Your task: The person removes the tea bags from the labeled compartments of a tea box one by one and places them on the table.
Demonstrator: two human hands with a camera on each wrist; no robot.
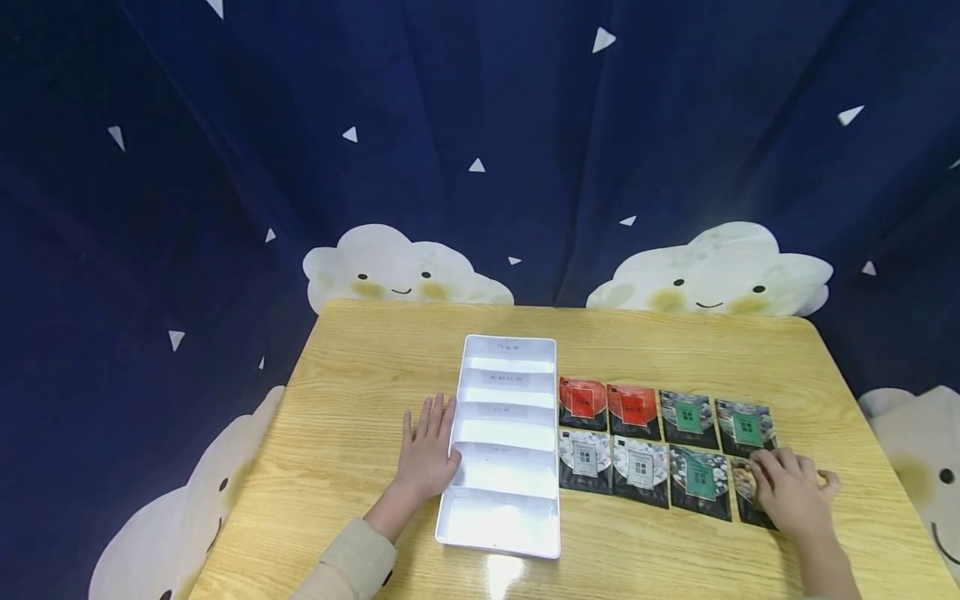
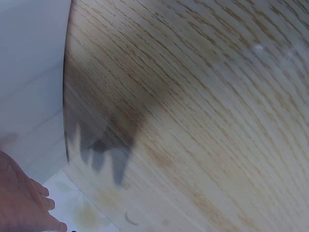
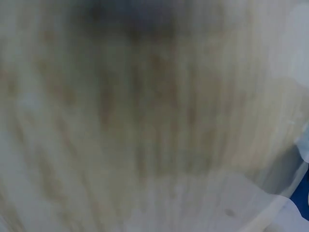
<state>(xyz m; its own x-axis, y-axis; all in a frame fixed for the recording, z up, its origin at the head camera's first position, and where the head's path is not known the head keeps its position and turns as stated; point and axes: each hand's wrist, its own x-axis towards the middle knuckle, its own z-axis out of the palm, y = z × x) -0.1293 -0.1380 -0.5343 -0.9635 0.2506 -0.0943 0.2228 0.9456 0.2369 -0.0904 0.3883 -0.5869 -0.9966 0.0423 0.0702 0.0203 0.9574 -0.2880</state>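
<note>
A long white tray (image 1: 498, 522) with several compartments and no contents lies on the table. My left hand (image 1: 429, 454) rests at its left side, fingers extended, thumb over the rim; in the left wrist view that hand (image 2: 21, 200) shows at the lower left beside the white wall. To the tray's right lie two rows of sachets: red ones (image 1: 633, 411), green-labelled ones (image 1: 687, 418) and white-labelled ones (image 1: 640, 471). My right hand (image 1: 798, 496) grips the right side of the nearest-right sachet (image 1: 747, 492), covering part of it with curled fingers. The right wrist view is blurred.
The wooden table (image 1: 360, 358) has its far edge against a dark blue curtain (image 1: 450, 100) printed with white triangles and smiling clouds. The tray's right wall stands close beside the leftmost sachets.
</note>
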